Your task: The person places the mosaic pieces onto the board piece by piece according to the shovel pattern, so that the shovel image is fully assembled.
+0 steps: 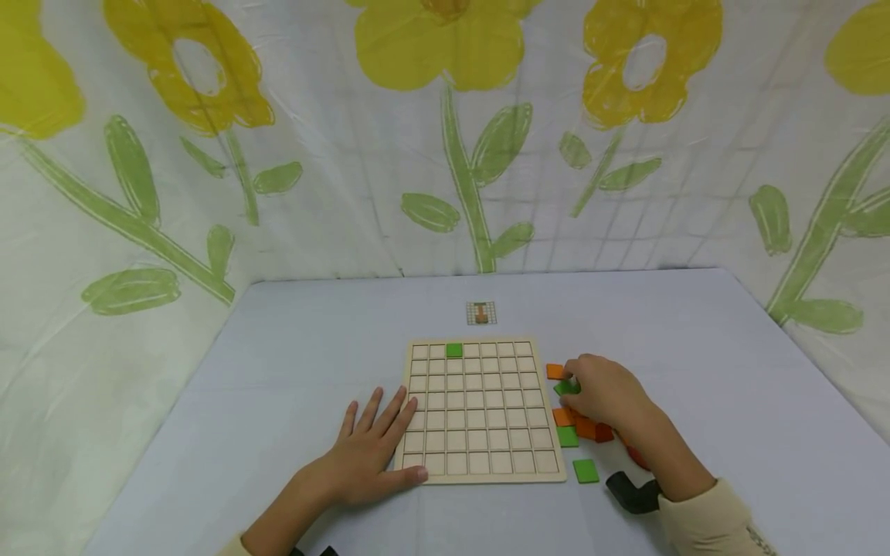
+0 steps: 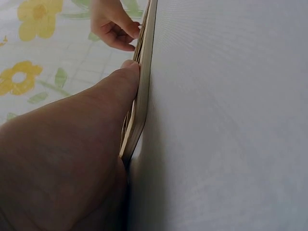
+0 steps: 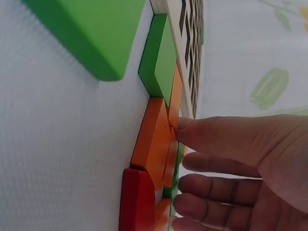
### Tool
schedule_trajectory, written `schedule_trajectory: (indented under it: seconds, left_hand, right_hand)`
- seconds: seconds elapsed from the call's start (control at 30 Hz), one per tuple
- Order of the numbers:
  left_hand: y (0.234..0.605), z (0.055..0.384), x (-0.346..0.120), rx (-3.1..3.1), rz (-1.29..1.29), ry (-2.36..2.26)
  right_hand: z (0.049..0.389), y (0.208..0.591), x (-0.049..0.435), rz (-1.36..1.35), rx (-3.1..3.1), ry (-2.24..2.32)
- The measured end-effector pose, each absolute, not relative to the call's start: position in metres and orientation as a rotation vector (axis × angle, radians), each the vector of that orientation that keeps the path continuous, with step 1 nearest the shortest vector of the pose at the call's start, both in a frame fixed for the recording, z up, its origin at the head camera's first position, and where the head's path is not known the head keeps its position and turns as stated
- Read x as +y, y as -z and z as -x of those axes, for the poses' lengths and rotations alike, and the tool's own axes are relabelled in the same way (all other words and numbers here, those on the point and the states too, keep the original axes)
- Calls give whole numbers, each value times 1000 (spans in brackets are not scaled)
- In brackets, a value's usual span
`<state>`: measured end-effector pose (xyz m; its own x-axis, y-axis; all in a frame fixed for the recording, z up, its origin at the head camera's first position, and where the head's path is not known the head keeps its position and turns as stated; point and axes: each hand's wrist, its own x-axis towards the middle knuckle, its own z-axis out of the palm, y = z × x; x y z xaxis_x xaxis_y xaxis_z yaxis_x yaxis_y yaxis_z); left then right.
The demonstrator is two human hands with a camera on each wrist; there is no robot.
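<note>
A wooden grid board [image 1: 487, 478] lies flat on the table, with one green tile [image 1: 454, 350] in its top row, third cell from the left. My left hand [image 1: 371, 455] rests spread over the board's left edge, its thumb along the lower left corner; the left wrist view shows that thumb [image 2: 113, 91] on the rim. Right of the board, my right hand [image 1: 608, 394] reaches over loose tiles, thumb and fingers apart around a green tile [image 1: 565, 388]. In the right wrist view its relaxed fingertips [image 3: 187, 204] are right at the orange tiles [image 3: 154, 144], none lifted.
A small card [image 1: 481, 313] with a gridded picture lies behind the board. Beside the board's right edge are an orange tile [image 1: 555, 371], another green tile [image 1: 586, 471] nearer the front, and a red piece [image 3: 137, 199]. A flower-patterned cloth [image 1: 334, 154] hangs behind the table.
</note>
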<state>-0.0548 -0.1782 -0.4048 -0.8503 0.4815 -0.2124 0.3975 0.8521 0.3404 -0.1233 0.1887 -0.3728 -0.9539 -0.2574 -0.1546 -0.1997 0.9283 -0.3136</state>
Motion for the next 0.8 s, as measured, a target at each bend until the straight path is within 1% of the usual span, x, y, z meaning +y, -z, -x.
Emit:
schedule_trajectory:
  seconds: [0.57,0.8]
  left_hand:
    - [406,55,-179,2736,-663,-420]
    - [406,55,-178,2742,-660,-420]
  right_hand:
    - [125,375,189,308,2896,501]
    - [125,375,186,335,2919,546]
